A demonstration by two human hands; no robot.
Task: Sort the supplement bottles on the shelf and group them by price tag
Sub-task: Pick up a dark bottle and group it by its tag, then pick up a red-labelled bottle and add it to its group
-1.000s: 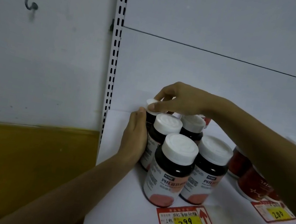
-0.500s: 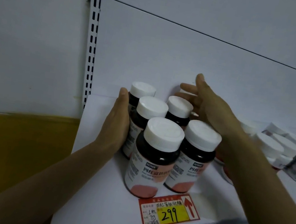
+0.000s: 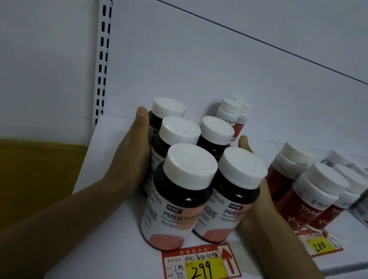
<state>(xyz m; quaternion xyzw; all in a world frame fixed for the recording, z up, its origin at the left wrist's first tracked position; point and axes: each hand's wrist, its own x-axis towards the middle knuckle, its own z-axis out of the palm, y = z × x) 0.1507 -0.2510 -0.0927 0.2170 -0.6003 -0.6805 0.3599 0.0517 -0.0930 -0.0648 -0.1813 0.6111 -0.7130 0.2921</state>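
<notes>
Five dark bottles (image 3: pixel 179 194) stand bunched just behind the 299 tag (image 3: pixel 201 266). The left hand (image 3: pixel 132 153) presses flat on their left flank and the right hand (image 3: pixel 264 202) on their right, fingers straight, gripping nothing. They're squaring up this group, I'd say. Next, the red bottles (image 3: pixel 305 206) right of the tag need gathering.

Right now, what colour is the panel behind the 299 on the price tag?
Yellow, inside the red-bordered price tag; the head view shows it.
</notes>
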